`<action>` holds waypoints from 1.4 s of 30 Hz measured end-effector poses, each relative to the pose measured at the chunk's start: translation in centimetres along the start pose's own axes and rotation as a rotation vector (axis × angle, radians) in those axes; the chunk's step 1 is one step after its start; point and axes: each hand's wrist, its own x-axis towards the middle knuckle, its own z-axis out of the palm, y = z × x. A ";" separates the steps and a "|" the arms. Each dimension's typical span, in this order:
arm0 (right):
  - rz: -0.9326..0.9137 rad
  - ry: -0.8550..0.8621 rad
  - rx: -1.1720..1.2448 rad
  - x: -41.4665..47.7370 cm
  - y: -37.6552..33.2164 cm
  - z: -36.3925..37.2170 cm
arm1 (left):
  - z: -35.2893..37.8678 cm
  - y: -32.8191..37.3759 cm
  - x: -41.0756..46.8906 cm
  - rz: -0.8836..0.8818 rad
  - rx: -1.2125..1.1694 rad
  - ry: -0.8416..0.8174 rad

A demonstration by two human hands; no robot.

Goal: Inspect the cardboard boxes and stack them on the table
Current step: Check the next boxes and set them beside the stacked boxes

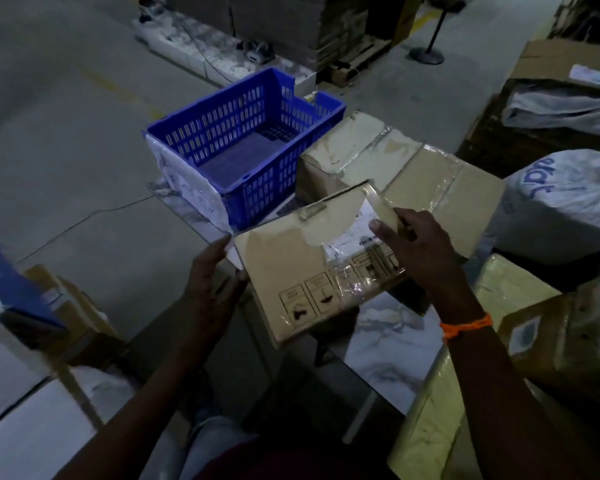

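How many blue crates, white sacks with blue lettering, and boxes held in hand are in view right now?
Blue crate: 1
White sack with blue lettering: 1
Cardboard box, held by left hand and right hand: 1
Total: 3

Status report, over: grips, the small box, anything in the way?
Left grip holds small box by left edge. Right grip pinches its torn flap. Box not yet stacked. Big box, blue crate behind it.

Dim, underexposed, soft blur, wide-angle edge bending
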 end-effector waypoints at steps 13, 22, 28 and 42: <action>-0.020 0.236 0.039 -5.5 5.1 -0.8 | 5.3 5.8 5.7 -0.135 -0.107 -0.379; -0.325 0.028 -0.491 -5.4 1.8 2.1 | 7.8 10.1 4.5 0.386 0.625 -0.541; -0.330 -0.055 -0.618 -5.3 1.5 2.7 | 9.7 9.1 3.9 0.404 0.831 -0.628; -0.435 0.008 -0.469 -7.9 3.5 0.1 | 6.2 9.7 1.5 0.466 0.694 -0.627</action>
